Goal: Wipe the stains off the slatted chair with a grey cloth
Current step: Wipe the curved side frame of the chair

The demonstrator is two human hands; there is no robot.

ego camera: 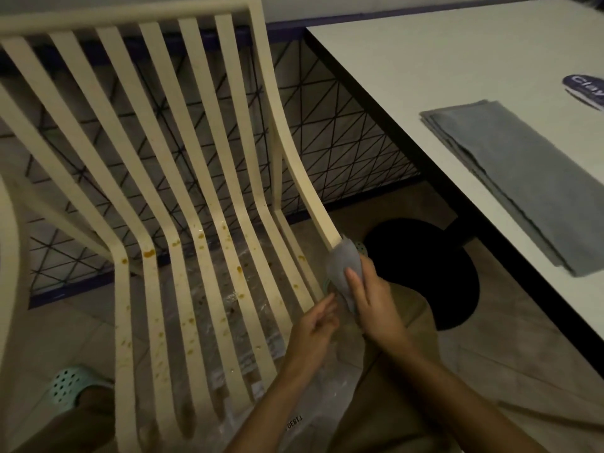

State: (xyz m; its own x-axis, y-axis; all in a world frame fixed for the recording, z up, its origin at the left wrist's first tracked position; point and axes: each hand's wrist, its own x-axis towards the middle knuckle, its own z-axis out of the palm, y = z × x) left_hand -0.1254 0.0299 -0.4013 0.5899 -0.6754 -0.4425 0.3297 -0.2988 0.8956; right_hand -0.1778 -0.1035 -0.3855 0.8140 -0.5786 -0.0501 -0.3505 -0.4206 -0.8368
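A cream slatted chair (157,165) fills the left and centre, its seat slats spattered with orange-brown stains (149,253). A grey cloth (343,266) is wrapped round the chair's right armrest near its front end. My right hand (369,299) grips the cloth and the armrest under it. My left hand (313,325) hovers just left of it by the outermost seat slat, fingers loosely curled, holding nothing.
A white table (441,70) with a dark edge stands to the right, carrying folded grey cloths (523,181) and a blue label (585,89). Its black round base (434,273) sits on the floor. A mint clog (70,384) shows bottom left. Clear plastic lies under the seat.
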